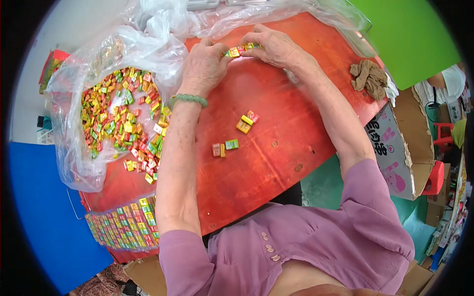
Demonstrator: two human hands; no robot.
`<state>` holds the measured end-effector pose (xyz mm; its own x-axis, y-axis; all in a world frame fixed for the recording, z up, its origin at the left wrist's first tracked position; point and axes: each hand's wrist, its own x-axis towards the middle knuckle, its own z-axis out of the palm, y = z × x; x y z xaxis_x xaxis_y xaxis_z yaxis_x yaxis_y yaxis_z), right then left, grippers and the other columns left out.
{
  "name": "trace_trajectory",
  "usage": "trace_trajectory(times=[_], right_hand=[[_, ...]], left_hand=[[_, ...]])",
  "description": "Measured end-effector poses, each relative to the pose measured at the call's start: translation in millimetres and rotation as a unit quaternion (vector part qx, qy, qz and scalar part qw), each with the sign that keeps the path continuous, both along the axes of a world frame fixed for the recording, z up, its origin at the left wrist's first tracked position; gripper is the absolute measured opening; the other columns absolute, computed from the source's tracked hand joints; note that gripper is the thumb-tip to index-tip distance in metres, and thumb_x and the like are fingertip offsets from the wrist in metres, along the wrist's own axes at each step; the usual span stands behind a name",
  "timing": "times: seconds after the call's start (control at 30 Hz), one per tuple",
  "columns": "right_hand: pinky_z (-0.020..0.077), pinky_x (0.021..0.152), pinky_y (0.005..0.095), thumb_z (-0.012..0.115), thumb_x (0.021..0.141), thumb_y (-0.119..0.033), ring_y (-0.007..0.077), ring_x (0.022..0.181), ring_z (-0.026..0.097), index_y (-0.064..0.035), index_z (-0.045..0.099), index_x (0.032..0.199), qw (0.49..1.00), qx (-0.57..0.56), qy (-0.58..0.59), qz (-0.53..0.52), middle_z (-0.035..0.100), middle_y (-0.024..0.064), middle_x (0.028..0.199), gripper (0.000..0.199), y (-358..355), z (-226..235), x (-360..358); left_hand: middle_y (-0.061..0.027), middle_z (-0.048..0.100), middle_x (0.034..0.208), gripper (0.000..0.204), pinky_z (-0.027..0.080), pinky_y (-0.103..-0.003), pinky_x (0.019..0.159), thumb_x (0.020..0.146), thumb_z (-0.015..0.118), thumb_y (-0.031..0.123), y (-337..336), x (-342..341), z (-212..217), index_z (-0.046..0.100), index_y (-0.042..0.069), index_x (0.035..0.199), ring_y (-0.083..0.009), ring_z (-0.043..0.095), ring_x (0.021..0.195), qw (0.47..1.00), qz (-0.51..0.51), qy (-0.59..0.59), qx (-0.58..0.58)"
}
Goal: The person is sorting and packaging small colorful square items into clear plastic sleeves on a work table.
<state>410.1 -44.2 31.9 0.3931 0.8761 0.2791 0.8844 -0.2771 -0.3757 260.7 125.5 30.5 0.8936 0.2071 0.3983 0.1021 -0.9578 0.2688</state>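
Note:
At the far side of the red table (256,177), my left hand (206,64) and my right hand (273,47) grip the two ends of a short row of small wrapped candies (235,52). The fingers of both hands are closed on it, hiding its ends. The row shows yellow, red and green wrappers. Nearer to me lies a small group of yellow and red candies (244,124). Close by are a few more, one of them a green candy (231,144). Left of my left forearm, a large heap of loose candies (113,108) spills from a clear plastic bag (69,138).
Candies packed in neat rows (121,224) lie at the table's near left edge. A crumpled brown cloth (369,79) rests at the right edge. Beyond it stands an open cardboard box (395,148). More clear plastic (212,22) covers the far edge.

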Motion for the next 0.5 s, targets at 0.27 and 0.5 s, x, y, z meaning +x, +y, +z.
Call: trace_trajectory(times=[0.27, 0.5], right_hand=[[0.0528, 0.088, 0.0461, 0.072, 0.096, -0.029, 0.0347, 0.102, 0.065, -0.0139, 0.071, 0.119, 0.999, -0.031, 0.022, -0.015, 0.062, 0.0124, 0.109, 0.027, 10, -17, 10], [0.0537, 0.09, 0.0446, 0.071, 0.096, -0.023, 0.0343, 0.103, 0.065, -0.0089, 0.068, 0.121, 0.999, 0.015, 0.03, -0.011, 0.063, 0.0145, 0.11, 0.029, 2, -27, 16]], left_hand=[[-0.0181, 0.068, 0.107, 0.024, 0.055, -0.05, 0.089, 0.091, 0.073, 0.029, 8, 13, -9, 0.078, 0.011, 0.107, -0.0385, 0.067, 0.103, 0.997, 0.019, 0.072, -0.021], [-0.0195, 0.069, 0.109, 0.022, 0.054, -0.05, 0.092, 0.091, 0.072, 0.023, 19, 15, -16, 0.077, 0.005, 0.104, -0.04, 0.067, 0.103, 0.997, 0.0, 0.057, -0.054]])
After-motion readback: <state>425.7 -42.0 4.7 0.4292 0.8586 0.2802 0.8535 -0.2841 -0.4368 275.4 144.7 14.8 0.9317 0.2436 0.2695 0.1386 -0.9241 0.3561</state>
